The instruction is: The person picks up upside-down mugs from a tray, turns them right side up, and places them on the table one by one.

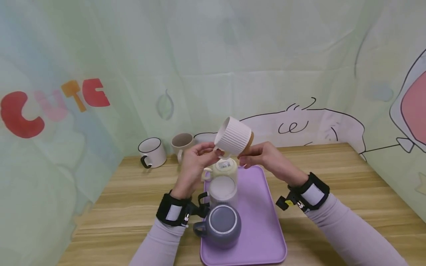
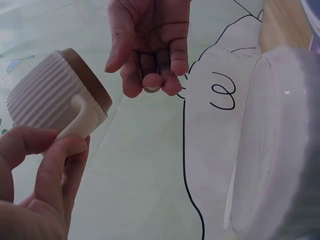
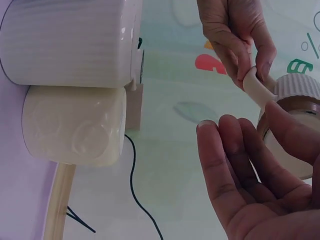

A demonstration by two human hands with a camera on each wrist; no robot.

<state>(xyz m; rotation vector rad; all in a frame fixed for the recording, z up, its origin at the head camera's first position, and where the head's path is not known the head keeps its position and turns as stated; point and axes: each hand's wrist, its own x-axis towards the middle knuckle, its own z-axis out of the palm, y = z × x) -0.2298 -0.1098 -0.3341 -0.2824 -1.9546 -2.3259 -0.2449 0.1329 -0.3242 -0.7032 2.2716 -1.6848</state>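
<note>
A white ribbed mug (image 1: 234, 136) with a tan base is held tilted in the air, its mouth facing up and left. My left hand (image 1: 193, 162) pinches its handle (image 2: 82, 117) between thumb and fingers. Beside the base is my right hand (image 1: 266, 160), fingers loosely bent, and the left wrist view shows a gap between it and the mug. Below, a purple tray (image 1: 257, 207) carries a row of upturned mugs along its left side: a cream mug (image 1: 225, 167), a white mug (image 1: 223, 189) with a black handle and a dark grey mug (image 1: 222, 225).
Left of the tray's far end, a white mug (image 1: 153, 151) with a black rim and handle stands upright on the wooden table (image 1: 133, 207). A beige mug (image 1: 182, 141) stands next to it, partly behind my left hand. A printed curtain (image 1: 213, 55) hangs behind the table.
</note>
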